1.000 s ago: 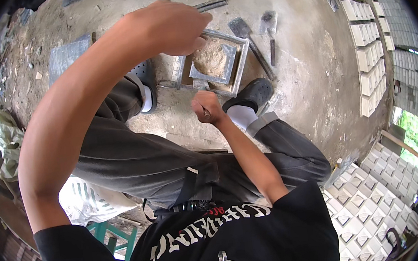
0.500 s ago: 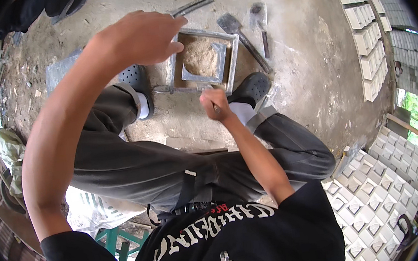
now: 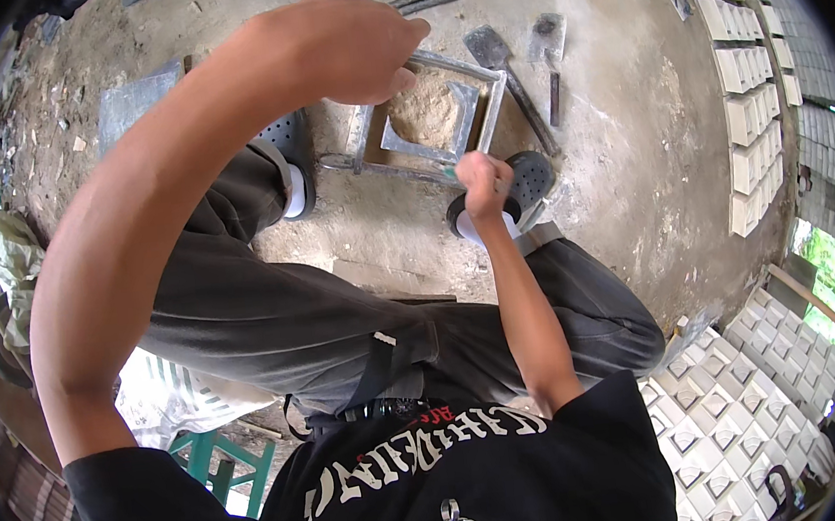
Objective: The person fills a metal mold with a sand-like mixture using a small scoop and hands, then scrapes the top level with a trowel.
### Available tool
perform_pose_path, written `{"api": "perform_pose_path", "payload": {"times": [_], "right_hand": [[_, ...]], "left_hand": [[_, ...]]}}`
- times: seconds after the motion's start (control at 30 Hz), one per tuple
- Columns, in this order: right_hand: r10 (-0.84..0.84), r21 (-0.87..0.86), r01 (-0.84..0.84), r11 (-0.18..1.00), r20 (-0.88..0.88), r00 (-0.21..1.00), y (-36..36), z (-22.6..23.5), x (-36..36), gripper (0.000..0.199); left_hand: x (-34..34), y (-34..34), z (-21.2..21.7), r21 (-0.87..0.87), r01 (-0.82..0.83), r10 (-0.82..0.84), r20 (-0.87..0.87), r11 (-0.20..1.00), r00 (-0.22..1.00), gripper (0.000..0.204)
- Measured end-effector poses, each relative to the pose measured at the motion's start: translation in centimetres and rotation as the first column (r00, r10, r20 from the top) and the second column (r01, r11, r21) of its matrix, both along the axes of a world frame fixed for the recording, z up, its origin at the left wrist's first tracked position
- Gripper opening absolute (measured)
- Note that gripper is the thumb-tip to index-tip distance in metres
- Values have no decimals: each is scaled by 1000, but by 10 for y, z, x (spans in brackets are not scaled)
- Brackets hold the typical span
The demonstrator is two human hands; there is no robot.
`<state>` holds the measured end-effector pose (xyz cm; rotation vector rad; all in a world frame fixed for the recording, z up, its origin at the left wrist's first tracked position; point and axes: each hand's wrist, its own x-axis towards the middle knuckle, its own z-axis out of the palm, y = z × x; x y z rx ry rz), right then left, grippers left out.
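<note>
A square metal mould (image 3: pixel 494 112) lies on the floor between my feet. In it, a grey inner frame (image 3: pixel 469 120) surrounds pale, sandy powder (image 3: pixel 424 114). My left hand (image 3: pixel 372 49) reaches over the mould's far left corner, thumb apart from the fingers; most fingertips are hidden, and contact with the rim cannot be made out. My right hand (image 3: pixel 484 184) is closed round a slim hand tool near the mould's near right corner. The tool's tip (image 3: pixel 451 172) shows by the near rim, but its kind is unclear.
Right of the mould lie a dark trowel (image 3: pixel 488 48) and a smaller trowel (image 3: pixel 547 37). Metal bars (image 3: pixel 428 0) are behind it; a grey plate (image 3: pixel 136 102) lies left. My clogs (image 3: pixel 530 179) flank the mould. Pale moulded blocks (image 3: pixel 741 69) stand at the right, with more (image 3: pixel 716 433) nearer.
My right hand with the tool has slid right along the mould's near rim toward its near right corner. My left hand stays over the far left corner. The whole view has shifted slightly.
</note>
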<state>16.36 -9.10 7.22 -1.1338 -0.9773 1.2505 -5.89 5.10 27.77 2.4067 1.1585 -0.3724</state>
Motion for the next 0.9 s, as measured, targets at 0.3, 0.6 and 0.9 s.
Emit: {"api": "perform_pose_path", "payload": {"times": [0.3, 0.6, 0.9], "right_hand": [[-30, -3, 31, 1000, 80, 996, -1, -4, -9, 40], [13, -76, -17, 997, -48, 999, 11, -6, -30, 38], [255, -91, -244, 966, 138, 957, 9, -1, -14, 37]], "left_hand": [[2, 0, 0, -14, -6, 6, -2, 1000, 1000, 46], [-2, 4, -14, 138, 47, -59, 84, 989, 995, 36], [-5, -1, -6, 70, 52, -56, 58, 996, 997, 39]]}}
